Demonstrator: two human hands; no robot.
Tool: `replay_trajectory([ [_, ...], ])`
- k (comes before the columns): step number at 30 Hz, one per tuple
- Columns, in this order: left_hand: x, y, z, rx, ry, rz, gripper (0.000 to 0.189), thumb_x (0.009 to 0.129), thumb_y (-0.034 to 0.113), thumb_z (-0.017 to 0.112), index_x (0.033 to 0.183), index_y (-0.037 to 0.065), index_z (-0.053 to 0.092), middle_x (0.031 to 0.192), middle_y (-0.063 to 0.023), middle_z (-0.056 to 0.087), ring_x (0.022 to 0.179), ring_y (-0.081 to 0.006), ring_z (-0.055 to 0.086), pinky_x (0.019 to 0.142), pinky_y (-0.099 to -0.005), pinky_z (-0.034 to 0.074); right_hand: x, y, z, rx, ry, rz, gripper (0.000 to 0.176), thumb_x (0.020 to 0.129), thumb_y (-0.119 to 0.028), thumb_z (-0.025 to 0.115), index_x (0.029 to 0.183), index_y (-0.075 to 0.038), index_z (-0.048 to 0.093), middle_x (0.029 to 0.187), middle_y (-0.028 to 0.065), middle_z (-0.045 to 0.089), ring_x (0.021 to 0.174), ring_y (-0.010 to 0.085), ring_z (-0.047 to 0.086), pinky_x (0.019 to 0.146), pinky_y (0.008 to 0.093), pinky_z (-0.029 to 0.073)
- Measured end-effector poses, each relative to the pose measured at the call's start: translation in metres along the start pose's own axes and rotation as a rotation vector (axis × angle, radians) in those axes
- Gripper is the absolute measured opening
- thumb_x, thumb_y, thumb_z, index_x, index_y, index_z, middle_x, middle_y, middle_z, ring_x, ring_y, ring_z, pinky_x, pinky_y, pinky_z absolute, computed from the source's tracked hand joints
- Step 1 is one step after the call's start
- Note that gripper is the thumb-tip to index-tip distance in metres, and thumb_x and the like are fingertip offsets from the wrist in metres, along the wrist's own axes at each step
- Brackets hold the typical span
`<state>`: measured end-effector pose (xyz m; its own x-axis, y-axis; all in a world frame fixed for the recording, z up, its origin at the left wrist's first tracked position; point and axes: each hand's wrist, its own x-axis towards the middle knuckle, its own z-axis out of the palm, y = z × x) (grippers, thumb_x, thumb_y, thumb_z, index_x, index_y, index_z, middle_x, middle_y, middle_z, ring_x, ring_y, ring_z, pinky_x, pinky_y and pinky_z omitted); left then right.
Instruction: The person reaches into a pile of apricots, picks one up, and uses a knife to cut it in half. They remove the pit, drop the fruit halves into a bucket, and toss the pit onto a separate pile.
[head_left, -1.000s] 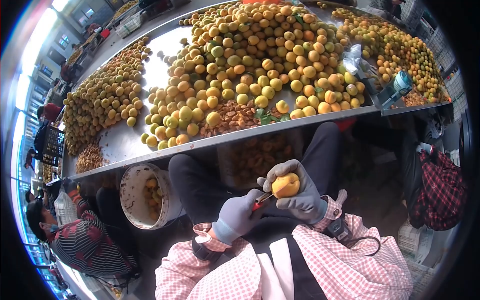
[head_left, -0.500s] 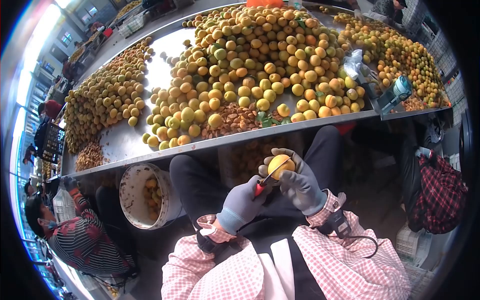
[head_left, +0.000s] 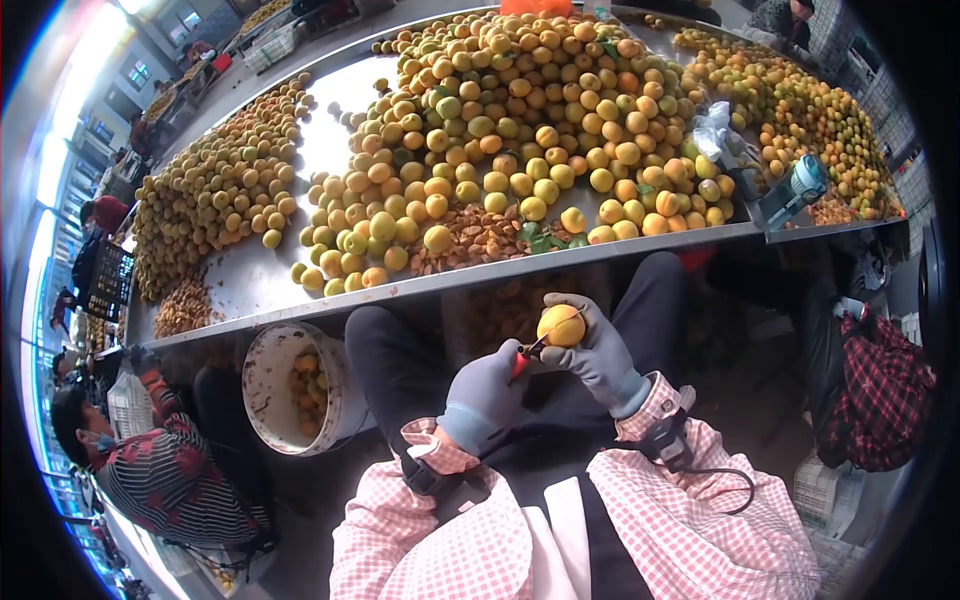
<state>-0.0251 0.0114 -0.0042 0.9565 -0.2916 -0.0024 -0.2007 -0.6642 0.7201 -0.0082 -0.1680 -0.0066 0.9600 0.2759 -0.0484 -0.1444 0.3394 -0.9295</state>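
Note:
Both of my hands wear grey gloves and meet above my lap. A yellow-orange fruit [head_left: 562, 325] is gripped between the fingers of my right hand [head_left: 602, 362]. My left hand [head_left: 487, 393] is closed round the red handle of a small knife [head_left: 521, 364], whose blade reaches to the fruit's lower left side. Much of the blade is hard to make out. In front of my hands, a heap of similar fruit [head_left: 530, 110] lies on the metal table [head_left: 240, 290], with brown pits [head_left: 468, 238] and some green leaves [head_left: 541, 240] near its front edge.
A white bucket [head_left: 262, 390] with fruit inside stands left of my knees. A co-worker in a striped top [head_left: 165, 480] sits at far left. On the table's right are a teal-lidded bottle [head_left: 806, 178] and a plastic bag [head_left: 712, 130]. A plaid garment [head_left: 880, 390] is at right.
The knife blade, earlier lying across the front of the fruit, is now lower at its left side. The fruit has turned slightly in my right hand, and the view has shifted a little.

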Motion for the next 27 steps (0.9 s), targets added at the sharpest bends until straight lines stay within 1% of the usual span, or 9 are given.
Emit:
replay_trajectory([
  [5,0.0,0.004,0.012,-0.181,0.047,-0.046,0.02,0.083,0.019,0.063,0.092,0.007,0.05,0.075,-0.0213,0.06,0.074,-0.0433,0.059,0.06,-0.049,0.044,0.001,0.006,0.005,0.479,0.048,0.061,0.047,0.086,-0.007,0.069,0.128,-0.006,0.047,0.107,0.0042,0.058,0.094,0.0122,0.06,0.084,0.0285,0.054],
  [7,0.004,0.004,0.009,-0.117,0.045,-0.058,0.021,0.085,0.021,0.063,0.093,0.007,0.05,0.076,-0.0217,0.06,0.075,-0.0433,0.059,0.06,-0.0491,0.045,0.004,0.003,0.014,0.648,0.094,0.173,0.062,0.08,-0.016,0.076,0.132,-0.006,0.045,0.107,0.0037,0.057,0.096,0.0109,0.058,0.084,0.0229,0.049],
  [11,0.003,-0.003,0.007,-0.027,-0.005,-0.075,0.022,0.086,0.022,0.063,0.094,0.007,0.049,0.076,-0.0215,0.06,0.076,-0.0432,0.059,0.06,-0.0491,0.045,0.009,-0.002,0.008,0.153,0.141,-0.048,0.048,0.088,-0.024,0.069,0.127,-0.008,0.045,0.103,0.0038,0.059,0.093,0.0117,0.061,0.078,0.0265,0.055],
  [17,0.004,0.004,0.009,0.039,0.024,-0.089,0.021,0.086,0.021,0.062,0.094,0.007,0.048,0.074,-0.0209,0.06,0.075,-0.0436,0.059,0.06,-0.0499,0.045,0.001,0.007,0.009,0.54,0.188,0.169,0.034,0.092,-0.033,0.061,0.116,-0.01,0.052,0.101,0.002,0.061,0.084,0.012,0.062,0.07,0.027,0.055],
  [19,0.004,0.001,0.01,0.076,-0.009,-0.192,0.019,0.081,0.014,0.064,0.098,0.009,0.058,0.079,-0.0222,0.062,0.08,-0.0428,0.061,0.063,-0.0448,0.048,0.001,0.014,0.006,0.418,0.194,0.16,0.035,0.092,-0.035,0.06,0.115,-0.01,0.053,0.101,0.0018,0.061,0.083,0.0121,0.062,0.07,0.0275,0.055],
  [22,0.0,-0.013,0.012,-0.016,0.026,-0.047,0.023,0.084,0.019,0.063,0.101,0.007,0.053,0.079,-0.0213,0.063,0.077,-0.0441,0.06,0.063,-0.0498,0.047,-0.001,0.027,0.005,0.269,0.242,0.099,0.036,0.092,-0.037,0.061,0.114,-0.009,0.054,0.1,0.0018,0.063,0.082,0.012,0.062,0.071,0.0291,0.055],
  [23,-0.003,-0.011,0.007,-0.042,-0.02,-0.068,0.027,0.082,0.015,0.064,0.107,0.006,0.056,0.085,-0.0229,0.064,0.081,-0.0444,0.06,0.066,-0.0486,0.048,-0.001,0.024,0.01,0.307,0.289,0.083,0.033,0.094,-0.037,0.058,0.109,-0.007,0.055,0.094,0.0025,0.063,0.076,0.0112,0.062,0.07,0.0229,0.052],
  [24,-0.01,-0.035,0.018,-0.184,-0.012,-0.079,0.029,0.082,0.012,0.066,0.109,0.005,0.059,0.087,-0.0231,0.064,0.083,-0.0413,0.063,0.069,-0.0425,0.05,-0.002,0.011,0.011,0.575,0.293,0.206,0.035,0.094,-0.041,0.056,0.107,-0.008,0.057,0.089,0.0023,0.062,0.073,0.0112,0.061,0.065,0.0214,0.05],
  [27,-0.018,-0.027,0.006,-0.466,0.042,-0.224,0.017,0.087,0.012,0.066,0.1,0.001,0.065,0.086,-0.0146,0.068,0.078,-0.0176,0.065,0.072,-0.0307,0.051,0.011,0.023,-0.015,0.577,0.313,0.27,0.04,0.094,-0.047,0.052,0.106,-0.01,0.059,0.087,0.0038,0.063,0.067,0.0099,0.056,0.057,0.0232,0.045],
])
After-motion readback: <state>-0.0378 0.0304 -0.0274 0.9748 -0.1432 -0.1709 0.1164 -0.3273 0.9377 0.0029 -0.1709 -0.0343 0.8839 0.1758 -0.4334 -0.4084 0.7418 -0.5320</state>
